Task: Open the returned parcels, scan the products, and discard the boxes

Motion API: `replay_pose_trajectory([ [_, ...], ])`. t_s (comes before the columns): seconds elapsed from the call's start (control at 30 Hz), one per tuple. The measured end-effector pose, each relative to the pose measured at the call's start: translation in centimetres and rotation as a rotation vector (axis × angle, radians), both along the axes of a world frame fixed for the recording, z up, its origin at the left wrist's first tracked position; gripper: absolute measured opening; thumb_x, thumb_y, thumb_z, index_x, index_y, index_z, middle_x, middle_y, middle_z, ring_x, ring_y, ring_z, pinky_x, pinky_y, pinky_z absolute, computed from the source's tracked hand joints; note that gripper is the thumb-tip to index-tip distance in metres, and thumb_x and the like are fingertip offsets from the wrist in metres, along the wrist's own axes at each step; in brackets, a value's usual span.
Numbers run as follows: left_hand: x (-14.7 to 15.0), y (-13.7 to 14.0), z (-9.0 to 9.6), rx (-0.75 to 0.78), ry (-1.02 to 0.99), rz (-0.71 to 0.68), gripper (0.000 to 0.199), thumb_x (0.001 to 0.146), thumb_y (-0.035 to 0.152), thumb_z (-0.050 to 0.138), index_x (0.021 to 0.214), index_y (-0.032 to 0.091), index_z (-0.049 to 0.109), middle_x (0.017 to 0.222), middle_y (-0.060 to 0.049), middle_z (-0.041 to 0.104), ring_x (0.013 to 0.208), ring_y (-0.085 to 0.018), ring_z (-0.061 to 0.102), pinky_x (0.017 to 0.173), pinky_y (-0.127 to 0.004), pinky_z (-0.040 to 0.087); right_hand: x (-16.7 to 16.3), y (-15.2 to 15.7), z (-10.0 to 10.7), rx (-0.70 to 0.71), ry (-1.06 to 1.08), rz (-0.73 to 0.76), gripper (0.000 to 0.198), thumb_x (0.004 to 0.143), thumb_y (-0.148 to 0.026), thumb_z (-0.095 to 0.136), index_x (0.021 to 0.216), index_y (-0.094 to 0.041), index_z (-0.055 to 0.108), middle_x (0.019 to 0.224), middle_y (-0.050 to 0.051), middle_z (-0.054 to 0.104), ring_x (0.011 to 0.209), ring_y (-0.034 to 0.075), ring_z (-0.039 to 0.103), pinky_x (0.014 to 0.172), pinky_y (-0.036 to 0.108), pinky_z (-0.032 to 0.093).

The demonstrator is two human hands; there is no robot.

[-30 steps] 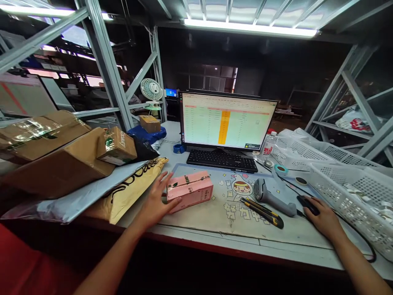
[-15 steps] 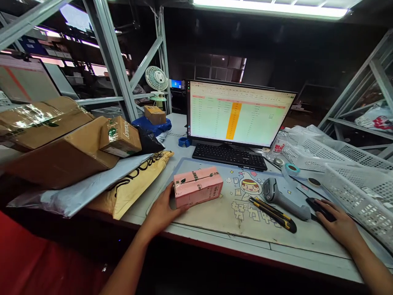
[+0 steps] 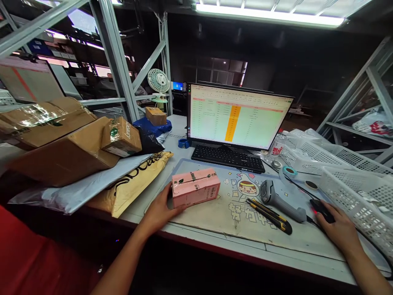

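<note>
On the mat [image 3: 202,224], wide left grip [image 3: 161,209] cups box [image 3: 196,190].

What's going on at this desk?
Someone has their left hand against one end of a pink box, which sits on the mat and looks closed. Their right hand is on a black mouse. A scanner and a knife lie between the two hands, untouched. Behind them, the screen shows a table with an orange column.
</note>
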State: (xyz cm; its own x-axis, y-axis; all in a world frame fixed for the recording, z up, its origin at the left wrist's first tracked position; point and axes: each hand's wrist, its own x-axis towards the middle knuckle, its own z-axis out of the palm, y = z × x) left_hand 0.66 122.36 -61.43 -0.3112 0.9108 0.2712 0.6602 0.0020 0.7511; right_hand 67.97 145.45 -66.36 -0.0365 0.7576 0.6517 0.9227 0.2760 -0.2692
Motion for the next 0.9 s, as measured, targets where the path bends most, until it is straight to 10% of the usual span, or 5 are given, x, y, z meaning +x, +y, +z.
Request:
replay_pose_trajectory([
  [0.9,0.0,0.5,0.5,-0.018,0.021,-0.009,0.105,0.077,0.068,0.076,0.162,0.020,0.038,0.159,-0.017,0.054,0.144,-0.040,0.055,0.121,-0.053,0.045,-1.9,-0.5,1.2,-0.097,-0.022,-0.019,0.058,0.086,-0.045,0.050,0.130,-0.010,0.063,0.131,0.022,0.065,0.123,0.037,0.062,0.115,0.054,0.047],
])
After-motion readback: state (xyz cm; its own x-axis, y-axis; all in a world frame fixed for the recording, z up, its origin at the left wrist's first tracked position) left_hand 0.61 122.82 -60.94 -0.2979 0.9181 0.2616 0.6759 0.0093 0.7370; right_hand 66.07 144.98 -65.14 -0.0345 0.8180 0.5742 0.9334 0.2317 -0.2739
